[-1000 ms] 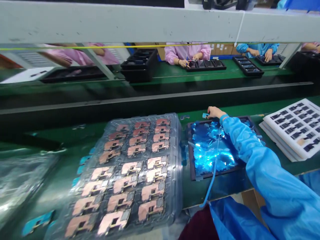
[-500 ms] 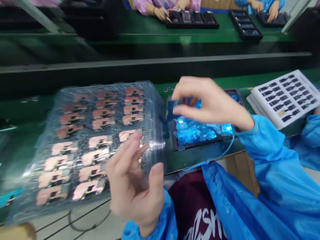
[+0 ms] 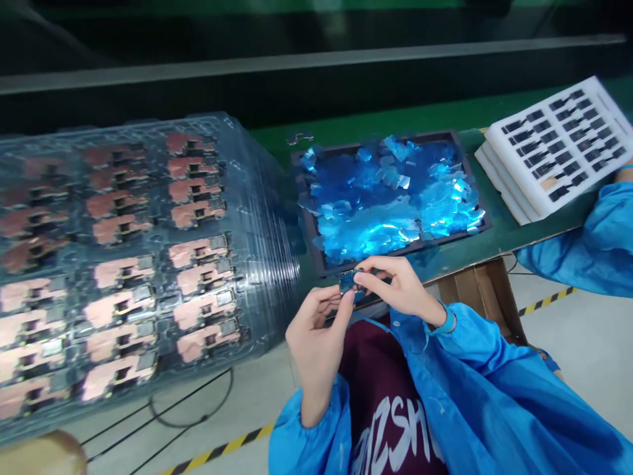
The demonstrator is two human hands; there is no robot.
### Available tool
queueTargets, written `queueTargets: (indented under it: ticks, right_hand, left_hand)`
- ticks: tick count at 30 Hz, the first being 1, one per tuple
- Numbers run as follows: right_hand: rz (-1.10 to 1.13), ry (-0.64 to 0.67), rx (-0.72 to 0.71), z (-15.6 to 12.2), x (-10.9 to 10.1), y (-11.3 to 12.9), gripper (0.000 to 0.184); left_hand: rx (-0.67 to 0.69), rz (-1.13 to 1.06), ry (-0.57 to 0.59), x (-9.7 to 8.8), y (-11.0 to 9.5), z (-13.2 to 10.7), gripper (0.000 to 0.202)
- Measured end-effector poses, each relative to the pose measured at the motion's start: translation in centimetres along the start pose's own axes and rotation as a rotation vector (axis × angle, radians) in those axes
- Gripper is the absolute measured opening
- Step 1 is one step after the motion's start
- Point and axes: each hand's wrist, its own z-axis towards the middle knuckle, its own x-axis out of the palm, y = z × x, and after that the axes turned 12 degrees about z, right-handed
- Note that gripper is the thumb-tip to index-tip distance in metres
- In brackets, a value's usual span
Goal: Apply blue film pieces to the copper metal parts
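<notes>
A small circuit board (image 3: 348,280), blue on its upper face, is held between my two hands just off the near edge of the bench. My left hand (image 3: 319,330) pinches its left end with thumb and fingers. At the other end, my right hand (image 3: 395,282) grips it, thumb and forefinger closed on the edge. Right behind the hands lies a dark tray (image 3: 310,241) heaped with shiny blue film pieces (image 3: 366,221). To the left stands a stack of clear plastic trays (image 3: 267,264) with rows of copper-coloured boards (image 3: 198,280) in the top one.
White foam trays (image 3: 539,155) with black slots are stacked at the right, near another person's blue sleeve (image 3: 588,237). A small loose part (image 3: 300,138) lies on the green bench behind the film tray. Below are a cardboard box (image 3: 477,297) and cables (image 3: 188,422).
My left hand has moved from in front of the clear trays, and my right hand from above the film tray. They now meet at the circuit board. The view has tilted down and turned right.
</notes>
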Motion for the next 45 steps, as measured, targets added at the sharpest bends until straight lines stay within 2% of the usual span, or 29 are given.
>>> queueTargets:
  ticks: [3,6,9,15,18,20,23,25,27,32,36,40,43,45]
  right_hand:
    - [-0.108,-0.025,-0.082,-0.3,-0.1,-0.5,0.037]
    - [-0.133,-0.031,-0.058,-0.3,-0.2,-0.7,0.029]
    - [-0.158,-0.028,-0.034,-0.2,-0.2,-1.0,0.036]
    - [-0.224,-0.043,-0.08,0.2,-0.5,-1.7,0.044]
    - [-0.287,-0.052,-0.087,0.5,-0.7,-1.6,0.054]
    - [-0.349,-0.037,-0.162,0.8,-0.8,-1.1,0.048]
    - [-0.501,-0.025,-0.417,1.0,-0.8,-0.3,0.022]
    - [-0.624,-0.035,-0.593,1.2,-0.7,0.2,0.015]
    - [-0.707,-0.032,-0.699,1.5,-0.7,0.5,0.01]
    - [-0.807,0.016,-0.724,2.2,-1.2,0.4,0.009]
    - [-0.967,0.118,-0.819,1.9,-1.9,0.7,0.013]
    - [-0.919,0.264,-0.857,1.2,-2.6,1.9,0.021]
    - [-0.788,0.29,-0.821,0.8,-2.9,2.6,0.019]
    - [-0.685,0.27,-0.802,0.6,-2.9,2.9,0.017]
  left_hand:
    - [-0.079,-0.052,0.068,0.2,0.3,-0.2,0.021]
    - [-0.122,-0.114,0.09,0.3,0.4,-0.2,0.022]
    - [-0.114,-0.148,0.11,0.4,0.6,0.1,0.02]
    - [-0.112,-0.24,0.14,0.5,1.0,0.6,0.02]
    - [-0.122,-0.283,0.151,0.8,1.0,0.5,0.019]
    - [-0.133,-0.304,0.135,1.1,1.0,0.4,0.019]
    - [-0.147,-0.337,0.071,1.5,0.8,0.5,0.025]
    - [-0.136,-0.362,0.045,1.5,0.8,0.7,0.028]
    - [-0.127,-0.392,0.049,1.4,0.7,0.9,0.027]
    - [-0.278,-0.496,0.182,1.2,0.9,1.0,0.035]
    - [-0.402,-0.682,0.209,1.8,1.5,1.2,0.043]
    - [-0.487,-0.875,0.26,1.8,1.3,1.8,0.045]
    - [-0.522,-0.96,0.303,1.1,0.4,2.1,0.045]
    - [-0.511,-0.98,0.288,0.8,-0.2,2.2,0.045]
